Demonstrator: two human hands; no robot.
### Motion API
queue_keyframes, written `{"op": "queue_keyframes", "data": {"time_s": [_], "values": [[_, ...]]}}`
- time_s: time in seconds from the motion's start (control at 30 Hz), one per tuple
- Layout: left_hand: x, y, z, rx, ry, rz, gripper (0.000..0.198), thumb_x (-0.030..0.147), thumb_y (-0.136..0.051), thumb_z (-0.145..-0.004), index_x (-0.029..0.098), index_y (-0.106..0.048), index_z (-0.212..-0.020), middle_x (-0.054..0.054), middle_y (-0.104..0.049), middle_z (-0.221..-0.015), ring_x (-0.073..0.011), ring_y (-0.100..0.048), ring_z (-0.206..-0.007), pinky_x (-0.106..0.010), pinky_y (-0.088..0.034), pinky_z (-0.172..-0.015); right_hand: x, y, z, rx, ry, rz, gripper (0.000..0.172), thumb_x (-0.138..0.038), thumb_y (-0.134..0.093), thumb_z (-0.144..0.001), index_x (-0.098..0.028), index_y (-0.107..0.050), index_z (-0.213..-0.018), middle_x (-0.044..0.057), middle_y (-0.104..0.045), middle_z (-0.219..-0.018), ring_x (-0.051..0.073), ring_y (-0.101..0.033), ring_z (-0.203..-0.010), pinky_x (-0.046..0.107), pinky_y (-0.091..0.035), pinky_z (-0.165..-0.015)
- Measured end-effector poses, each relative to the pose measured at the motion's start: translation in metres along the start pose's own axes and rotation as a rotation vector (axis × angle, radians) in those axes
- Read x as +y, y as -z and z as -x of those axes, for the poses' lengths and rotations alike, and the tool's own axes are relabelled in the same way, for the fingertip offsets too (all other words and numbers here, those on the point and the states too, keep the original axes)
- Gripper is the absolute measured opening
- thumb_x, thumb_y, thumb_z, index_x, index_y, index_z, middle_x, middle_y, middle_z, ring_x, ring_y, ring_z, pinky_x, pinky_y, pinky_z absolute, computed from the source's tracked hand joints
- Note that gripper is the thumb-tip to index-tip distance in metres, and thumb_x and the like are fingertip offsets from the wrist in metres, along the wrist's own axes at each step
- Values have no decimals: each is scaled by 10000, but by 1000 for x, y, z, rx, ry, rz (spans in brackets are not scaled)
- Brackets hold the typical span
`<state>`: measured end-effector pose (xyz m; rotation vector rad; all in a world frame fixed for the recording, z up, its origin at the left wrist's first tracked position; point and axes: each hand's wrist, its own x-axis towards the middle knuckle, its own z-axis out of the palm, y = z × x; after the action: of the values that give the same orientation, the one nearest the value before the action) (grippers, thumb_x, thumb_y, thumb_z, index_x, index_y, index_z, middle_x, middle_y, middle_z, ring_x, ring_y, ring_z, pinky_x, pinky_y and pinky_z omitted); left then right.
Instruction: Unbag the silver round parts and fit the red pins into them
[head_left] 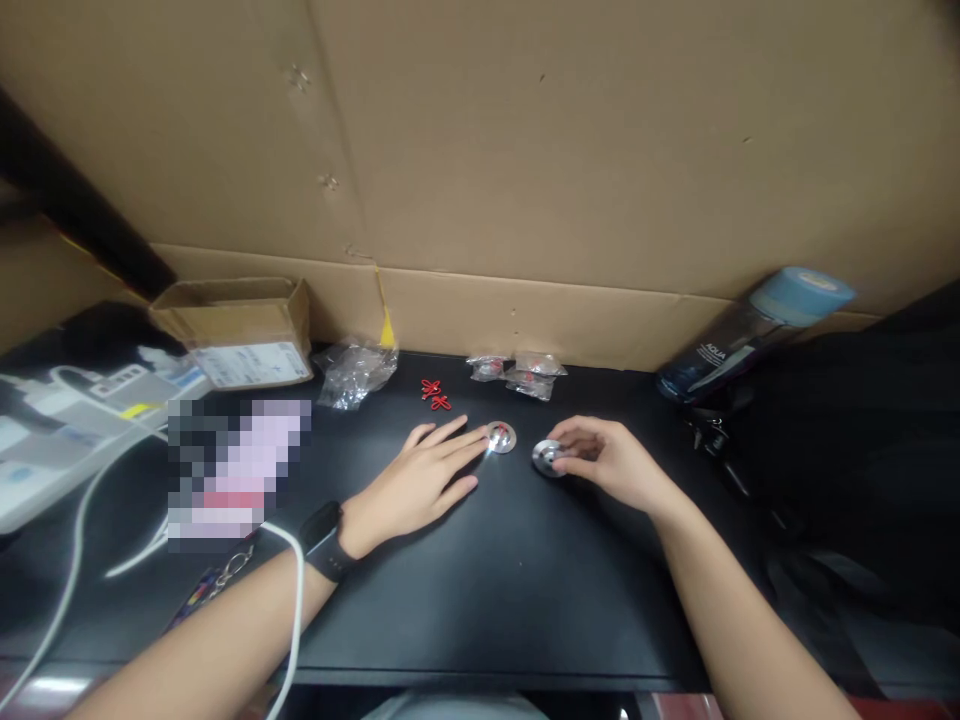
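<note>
A shiny round metal disc (501,437) lies on the black tabletop with a small red piece showing at its middle. My left hand (420,478) rests with its fingers spread, the fingertips touching the disc's left edge. A second metal disc (547,458), tilted up slightly, is pinched between the thumb and fingers of my right hand (604,460). The two discs sit apart from each other. Beyond my left hand lie red knot-shaped pieces (435,395).
Several small clear packets (532,375) lie by the cardboard wall (540,180). A crumpled plastic bag (356,375) and a cardboard box (240,335) stand back left, near a power strip (82,430) and white cable (296,600). A blue-capped bottle (742,335) leans right.
</note>
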<state>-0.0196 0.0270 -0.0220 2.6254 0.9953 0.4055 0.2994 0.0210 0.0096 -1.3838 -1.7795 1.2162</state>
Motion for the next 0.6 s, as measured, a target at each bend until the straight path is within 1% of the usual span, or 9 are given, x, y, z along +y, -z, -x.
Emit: {"op": "queue_keyframes", "data": {"time_s": [0.07,0.1,0.13,0.2,0.27,0.33,0.4,0.5,0.6], "values": [[-4,3,0,38,18,-4,451,361,-481,-1065,318,-503,-1513,-59,-537,-1561,-302,-359,-1524,-508,-306,-1155,-3,-16,-1,-65,19,-59,422,-444,-862,-765,-187,-716,-1067,65,-786,-925,213,-761,-834,344,-614,-803],[-6,5,0,56,23,-5,397,357,-484,-1062,305,-574,-1445,-61,-593,-1504,-300,-397,-1497,-499,-315,-1142,-4,-23,-1,-82,42,-53,407,-444,-851,-784,-184,-717,-1068,63,-783,-915,209,-756,-828,341,-612,-796],[-8,6,1,72,23,-4,347,350,-489,-1058,293,-636,-1367,-61,-648,-1434,-296,-442,-1459,-488,-327,-1125,-5,-28,-1,-84,82,-9,367,-439,-829,-816,-186,-721,-1060,60,-780,-912,204,-747,-824,338,-606,-792],[-11,7,1,90,15,4,282,328,-498,-1049,276,-704,-1234,-54,-719,-1300,-282,-521,-1369,-465,-355,-1087,-7,-34,-1,-52,198,153,259,-405,-788,-872,-201,-740,-1025,61,-774,-942,201,-721,-852,343,-583,-816],[-12,7,0,102,7,10,258,305,-504,-1040,270,-718,-1180,-45,-742,-1226,-266,-564,-1295,-445,-373,-1058,-8,-34,-2,-10,307,303,161,-351,-750,-915,-222,-749,-1012,67,-768,-1006,211,-700,-928,359,-556,-871],[-13,7,-1,126,19,7,251,291,-513,-1030,267,-717,-1174,-45,-741,-1204,-260,-578,-1256,-437,-382,-1040,-8,-31,-2,6,368,368,122,-311,-722,-940,-236,-745,-1034,74,-759,-1070,226,-686,-1003,380,-540,-924],[-14,6,-1,168,55,-17,249,286,-520,-1019,261,-714,-1172,-58,-731,-1200,-264,-584,-1227,-435,-394,-1010,-7,-27,-2,-16,394,390,141,-304,-727,-939,-244,-741,-1065,80,-753,-1110,236,-679,-1043,396,-536,-952],[-19,7,-1,243,132,-77,263,284,-507,-1014,252,-693,-1197,-83,-707,-1216,-280,-580,-1207,-444,-404,-987,-6,-25,-1,-75,413,398,221,-310,-774,-904,-256,-741,-1116,79,-751,-1156,245,-676,-1089,399,-534,-981],[-26,5,0,266,203,-125,349,296,-506,-1006,248,-618,-1333,-110,-657,-1309,-307,-544,-1251,-469,-409,-1005,-6,-27,-1,-117,415,401,291,-302,-806,-876,-265,-734,-1156,69,-750,-1198,244,-667,-1123,390,-528,-995]]}}
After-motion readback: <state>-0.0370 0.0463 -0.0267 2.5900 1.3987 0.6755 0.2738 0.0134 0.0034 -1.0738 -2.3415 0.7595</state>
